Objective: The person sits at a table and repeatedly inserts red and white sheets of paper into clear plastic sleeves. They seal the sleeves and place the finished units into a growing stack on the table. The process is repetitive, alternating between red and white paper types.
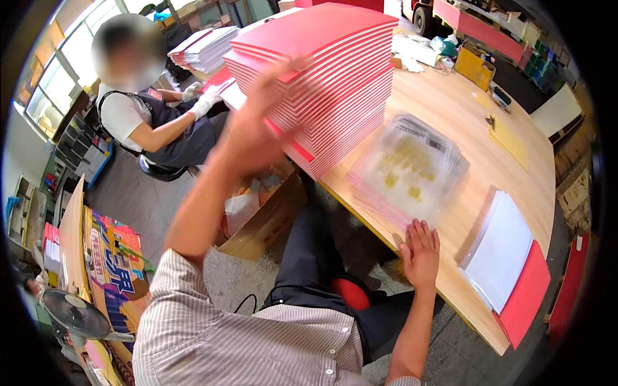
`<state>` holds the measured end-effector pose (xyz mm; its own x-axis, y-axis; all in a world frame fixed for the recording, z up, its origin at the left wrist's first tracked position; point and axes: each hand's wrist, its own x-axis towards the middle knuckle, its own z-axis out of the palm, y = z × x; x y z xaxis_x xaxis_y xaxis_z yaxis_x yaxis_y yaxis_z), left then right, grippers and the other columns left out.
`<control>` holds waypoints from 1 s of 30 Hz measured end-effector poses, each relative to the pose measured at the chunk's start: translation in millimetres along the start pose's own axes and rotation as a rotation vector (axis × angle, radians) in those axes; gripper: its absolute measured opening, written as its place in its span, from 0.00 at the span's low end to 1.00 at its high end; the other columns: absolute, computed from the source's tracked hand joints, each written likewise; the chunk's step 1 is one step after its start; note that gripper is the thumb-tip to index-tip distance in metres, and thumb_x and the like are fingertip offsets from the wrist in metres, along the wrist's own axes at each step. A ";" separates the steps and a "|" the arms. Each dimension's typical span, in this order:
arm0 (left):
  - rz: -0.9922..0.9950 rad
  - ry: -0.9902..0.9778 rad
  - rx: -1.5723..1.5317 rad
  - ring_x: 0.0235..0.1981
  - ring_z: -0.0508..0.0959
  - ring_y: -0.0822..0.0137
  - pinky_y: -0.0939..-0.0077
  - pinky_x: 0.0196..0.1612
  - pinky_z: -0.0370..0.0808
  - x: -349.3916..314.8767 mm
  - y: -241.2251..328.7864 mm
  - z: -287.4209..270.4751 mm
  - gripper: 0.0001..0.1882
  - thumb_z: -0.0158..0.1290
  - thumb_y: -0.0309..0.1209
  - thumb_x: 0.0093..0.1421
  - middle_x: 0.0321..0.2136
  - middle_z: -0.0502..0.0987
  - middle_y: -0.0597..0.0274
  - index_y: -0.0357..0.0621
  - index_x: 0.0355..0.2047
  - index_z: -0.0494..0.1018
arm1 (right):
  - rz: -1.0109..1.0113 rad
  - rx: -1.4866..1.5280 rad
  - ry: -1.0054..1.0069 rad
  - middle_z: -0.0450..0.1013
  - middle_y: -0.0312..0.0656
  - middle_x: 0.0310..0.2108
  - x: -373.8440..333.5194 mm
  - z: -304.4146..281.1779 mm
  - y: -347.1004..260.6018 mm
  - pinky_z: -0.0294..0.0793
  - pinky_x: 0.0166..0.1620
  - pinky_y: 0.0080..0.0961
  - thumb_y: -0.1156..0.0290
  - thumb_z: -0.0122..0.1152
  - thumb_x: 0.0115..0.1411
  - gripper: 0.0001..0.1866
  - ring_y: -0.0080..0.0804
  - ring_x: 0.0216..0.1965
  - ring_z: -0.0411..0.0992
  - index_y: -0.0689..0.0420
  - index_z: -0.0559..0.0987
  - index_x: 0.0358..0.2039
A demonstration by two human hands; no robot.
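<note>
My left hand (261, 119) is raised at the near left side of a tall stack of red-covered white sheets (347, 90). It is blurred by motion, its fingers and thumb look spread, and nothing shows between them. Whether it touches the stack I cannot tell. My right hand (421, 251) lies flat at the table's near edge, fingers stretched out over the bottom corner of a pile of clear plastic sleeves (412, 161). Yellow-green shapes and a dark printed block show on the sleeves. The pile is fanned slightly and somewhat blurred.
A white paper stack (496, 257) lies on a red sheet (529, 289) at the right. Beyond are a yellow clipboard (508, 145) and a yellow box (474, 64). Below the table's left edge stands an open cardboard box (264, 231). A gloved co-worker (161, 122) sits left.
</note>
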<state>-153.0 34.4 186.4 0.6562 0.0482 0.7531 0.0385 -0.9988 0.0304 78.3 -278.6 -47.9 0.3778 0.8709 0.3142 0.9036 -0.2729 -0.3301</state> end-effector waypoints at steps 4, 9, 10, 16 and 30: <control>-0.042 -0.111 -0.097 0.67 0.65 0.58 0.58 0.69 0.59 48.9 -79.4 -37.0 0.26 0.63 0.35 0.58 0.62 0.70 0.57 0.51 0.57 0.74 | 0.005 0.051 0.016 0.67 0.47 0.63 5.3 3.0 -4.2 0.51 0.70 0.47 0.61 0.58 0.63 0.25 0.47 0.66 0.60 0.61 0.74 0.56; -0.151 -0.287 -0.178 0.63 0.69 0.60 0.62 0.68 0.62 46.7 -110.3 -26.1 0.25 0.62 0.31 0.58 0.59 0.74 0.59 0.48 0.57 0.75 | 0.017 0.068 0.028 0.68 0.46 0.62 6.4 4.0 -4.1 0.51 0.69 0.47 0.62 0.60 0.61 0.24 0.48 0.65 0.61 0.61 0.75 0.55; -0.139 -0.284 -0.187 0.62 0.71 0.61 0.64 0.67 0.63 46.7 -112.1 -26.7 0.25 0.62 0.30 0.58 0.58 0.75 0.59 0.47 0.57 0.75 | 0.017 0.072 0.028 0.68 0.46 0.62 8.3 3.5 -4.8 0.52 0.69 0.47 0.62 0.60 0.61 0.24 0.48 0.65 0.61 0.61 0.75 0.55; -0.234 -0.321 -0.154 0.56 0.76 0.65 0.71 0.62 0.70 53.3 -103.7 -27.2 0.22 0.61 0.25 0.58 0.54 0.78 0.61 0.44 0.54 0.77 | 0.037 0.093 0.017 0.68 0.45 0.62 6.0 0.3 -2.6 0.53 0.69 0.46 0.64 0.61 0.60 0.22 0.48 0.65 0.62 0.61 0.76 0.53; -0.354 -0.556 -0.278 0.45 0.79 0.72 0.77 0.51 0.74 93.0 -88.6 -55.9 0.22 0.66 0.25 0.54 0.44 0.83 0.56 0.38 0.51 0.78 | 0.052 0.118 0.026 0.69 0.47 0.61 9.4 1.6 -6.1 0.53 0.68 0.46 0.67 0.63 0.59 0.21 0.49 0.64 0.63 0.62 0.77 0.52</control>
<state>-137.5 126.9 290.5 0.9298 0.2933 0.2225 0.1754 -0.8843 0.4327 76.0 -268.1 -44.3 0.4300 0.8454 0.3169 0.8533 -0.2659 -0.4485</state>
